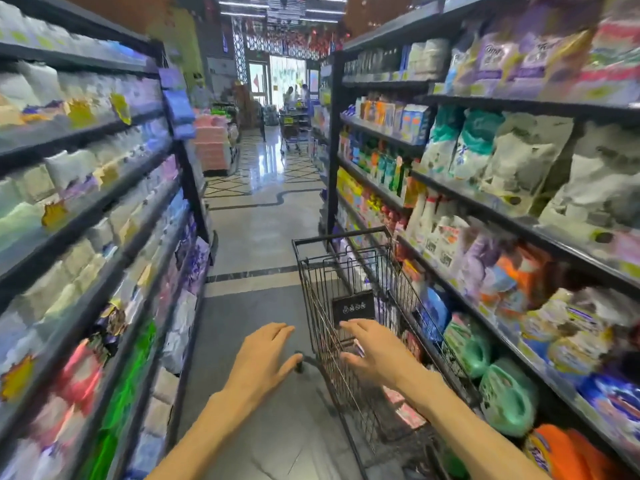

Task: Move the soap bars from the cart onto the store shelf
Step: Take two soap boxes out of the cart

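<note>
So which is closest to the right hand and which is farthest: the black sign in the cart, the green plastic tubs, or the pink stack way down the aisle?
From the right hand, in the head view:
1. Black sign plate on the black wire cart, just beyond the fingertips.
2. Green plastic tubs, on the low shelf to the right.
3. Pink stacked packs, far down the aisle on the left.

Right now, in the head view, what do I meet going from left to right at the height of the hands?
Left shelf → left hand → right hand → cart → right shelf.
</note>
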A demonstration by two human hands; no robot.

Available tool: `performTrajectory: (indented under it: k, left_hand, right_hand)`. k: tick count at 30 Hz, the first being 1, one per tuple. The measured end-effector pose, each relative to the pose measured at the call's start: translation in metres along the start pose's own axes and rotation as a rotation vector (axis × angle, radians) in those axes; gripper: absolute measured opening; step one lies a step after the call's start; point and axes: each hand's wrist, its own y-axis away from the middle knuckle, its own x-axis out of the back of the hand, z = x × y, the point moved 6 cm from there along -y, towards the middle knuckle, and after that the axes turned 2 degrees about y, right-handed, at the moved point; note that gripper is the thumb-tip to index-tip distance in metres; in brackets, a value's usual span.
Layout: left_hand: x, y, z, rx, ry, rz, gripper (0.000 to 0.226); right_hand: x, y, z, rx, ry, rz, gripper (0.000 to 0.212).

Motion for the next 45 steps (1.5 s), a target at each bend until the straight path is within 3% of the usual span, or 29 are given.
performTrajectory:
  k: [11,23,31,36,45]
  left_hand:
    - [-0.082,-0.212,-0.024,-0.398,0.124,-0.166,0.061]
    - [-0.220,-0.325,0.088,-0.854,0.260,-0.454,0.056]
    - [-0.348,-0.337,0.105,-0.806,0.314,-0.766,0.067]
    - [-0.438,-0.329,0.088,-0.665,0.226,-0.973,0.056]
    - [-0.608,-0.295,0.085,-0.447,0.148,-1.155,0.062]
  right_hand:
    - [-0.006,-0.082,0.112,-0.436,-0.004,0.043,0.065]
    - [-0.033,-0.039,0.220,-0.918,-0.032,0.055,0.069]
    - [-0.106,-0.015,0.292,-1.124,-0.136,-0.005,0.065]
    - [-0.185,-0.011,0.311,-1.213,-0.302,-0.042,0.063]
    - [-0.318,-0.013,0.324,-1.424,-0.646,-0.070,0.063]
